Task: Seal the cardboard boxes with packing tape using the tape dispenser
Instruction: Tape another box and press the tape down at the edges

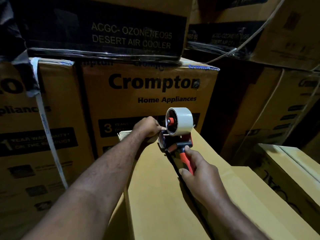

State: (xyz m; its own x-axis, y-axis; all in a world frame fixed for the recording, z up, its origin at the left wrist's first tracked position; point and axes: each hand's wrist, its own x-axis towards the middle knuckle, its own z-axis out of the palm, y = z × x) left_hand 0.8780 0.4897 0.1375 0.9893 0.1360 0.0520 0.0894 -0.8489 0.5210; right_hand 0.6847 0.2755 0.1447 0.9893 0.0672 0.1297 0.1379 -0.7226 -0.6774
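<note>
Gripping the dispenser point(174, 144) on a box point(152, 187) amid cartons point(149, 96), right fingers point(189, 151) curl; left fingers point(158, 126) pinch tape point(183, 118).

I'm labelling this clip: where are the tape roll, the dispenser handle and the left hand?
tape roll point(183, 118), head view, white outer face.
handle point(185, 159), head view, red grip between thumb and forefinger.
left hand point(147, 126), head view, back of the hand.

Crompton carton point(149, 94) is standing right behind the grip, air-cooler carton point(121, 32) sitting on top of it. Black wrap point(103, 54) is banding that upper carton's base. White strap point(45, 122) is running down a carton far left. Thin cord point(231, 51) is slanting up right.
</note>
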